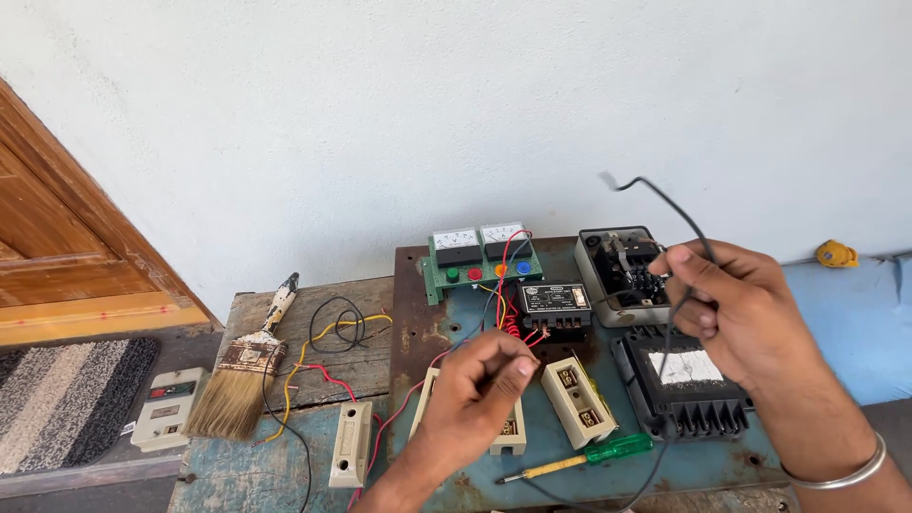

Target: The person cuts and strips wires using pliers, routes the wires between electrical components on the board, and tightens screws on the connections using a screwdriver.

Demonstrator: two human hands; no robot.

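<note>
**Black wire pinched over a bench full of switchgear**

So the right hand was up above the bench, fingers closed narrow on a black wire. The wire looped up above that grip, ended in a bare tip, and the rest trailed down below the hand past the black finned box. A metal bangle sat on that wrist.

The left hand was lower and off to the side of the grip, fingertips pinched together. Couldn't tell if anything was between them.

Container-wise: just behind the right hand's grip sat an open grey box with a black switch mechanism inside. Further from the grip was a green panel with two meters and coloured buttons. Under the left hand were cream fuse holders, and below the grip a green-handled screwdriver. A paintbrush lay well away.
</note>
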